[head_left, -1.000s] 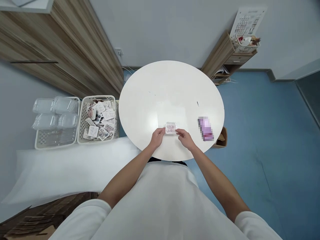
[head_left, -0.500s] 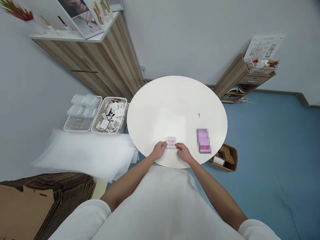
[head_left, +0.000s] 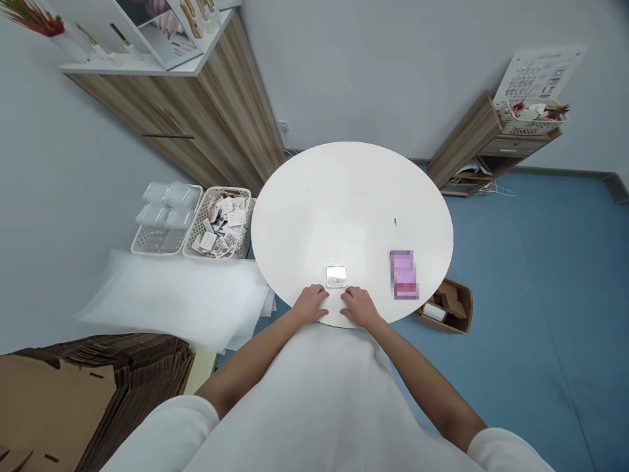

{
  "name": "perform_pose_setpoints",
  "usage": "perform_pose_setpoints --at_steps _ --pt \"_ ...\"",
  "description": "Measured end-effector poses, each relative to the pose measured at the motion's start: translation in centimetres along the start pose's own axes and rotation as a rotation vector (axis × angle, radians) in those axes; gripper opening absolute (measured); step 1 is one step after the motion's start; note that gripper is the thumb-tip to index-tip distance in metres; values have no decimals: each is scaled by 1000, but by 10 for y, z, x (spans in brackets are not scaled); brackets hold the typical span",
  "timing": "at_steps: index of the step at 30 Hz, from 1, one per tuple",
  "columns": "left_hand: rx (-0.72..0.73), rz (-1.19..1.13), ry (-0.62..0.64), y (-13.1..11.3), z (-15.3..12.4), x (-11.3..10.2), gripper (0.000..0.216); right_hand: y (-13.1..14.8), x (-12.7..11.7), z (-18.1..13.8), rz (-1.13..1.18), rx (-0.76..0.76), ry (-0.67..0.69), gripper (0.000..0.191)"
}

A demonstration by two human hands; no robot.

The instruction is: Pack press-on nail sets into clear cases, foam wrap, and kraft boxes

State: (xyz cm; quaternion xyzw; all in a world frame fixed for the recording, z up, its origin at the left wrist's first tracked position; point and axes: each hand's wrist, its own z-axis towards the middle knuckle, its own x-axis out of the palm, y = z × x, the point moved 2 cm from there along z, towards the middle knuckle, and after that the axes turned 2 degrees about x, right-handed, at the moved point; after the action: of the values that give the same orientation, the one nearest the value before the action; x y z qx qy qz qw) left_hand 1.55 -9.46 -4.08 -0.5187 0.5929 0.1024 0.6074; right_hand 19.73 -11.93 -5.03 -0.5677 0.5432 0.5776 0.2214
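Note:
A small clear plastic case (head_left: 337, 277) lies on the white round table (head_left: 344, 190), its top bright with glare, so its contents are hard to see. At the table's near edge, my left hand (head_left: 310, 303) rests just to the lower left of the case with its fingers apart. My right hand (head_left: 360, 306) mirrors it on the lower right, fingers spread on the tabletop. Neither hand holds anything. To the right of my right hand lies a purple pixelated rectangular item (head_left: 404, 274).
On the left are a basket of cards (head_left: 223, 223), a basket of clear plastic boxes (head_left: 167, 216), white sheets (head_left: 171, 295) and stacked flat cardboard (head_left: 98, 393). An open carton (head_left: 447, 307) stands on the floor at right. Wooden cabinets (head_left: 236, 98) line the wall.
Both hands have let go of the clear case and drawn back toward me, onto the table's near edge. Glare now covers the case's top, where pink contents showed before.

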Motion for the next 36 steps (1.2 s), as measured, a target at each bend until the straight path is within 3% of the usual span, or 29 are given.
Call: perform_pose_setpoints --at_steps 3,6,8,12,15,18,22,26,31,34,36 --pt "14 54 16 -2 0 2 31 0 3 3 -89 -21 -1 13" --pt "13 66 -12 -4 1 3 35 2 4 8 -111 14 -5 19" --pt "19 78 -42 -5 2 2 35 2 1 10 -73 77 -21 20" --pt "8 115 -90 -6 7 -1 14 2 -10 8 38 185 -45 22" --pt "-2 96 -101 -4 13 -4 19 1 -18 3 83 167 -97 20" --pt "-5 63 -103 -2 17 -7 19 -1 -21 -1 70 86 -138 41" --pt "-41 -27 -141 3 21 -11 21 -9 -23 6 98 128 -107 19" --pt "-128 -175 -147 13 32 -15 22 -17 -30 23 175 262 -39 22" --pt "-176 -285 -134 25 52 -20 23 -18 -32 39 89 357 -14 18" --pt "-170 -280 -128 29 58 -20 21 -16 -32 42 34 319 -82 28" --pt "-159 -263 -139 30 59 -22 20 -14 -33 43 5 204 -112 39"
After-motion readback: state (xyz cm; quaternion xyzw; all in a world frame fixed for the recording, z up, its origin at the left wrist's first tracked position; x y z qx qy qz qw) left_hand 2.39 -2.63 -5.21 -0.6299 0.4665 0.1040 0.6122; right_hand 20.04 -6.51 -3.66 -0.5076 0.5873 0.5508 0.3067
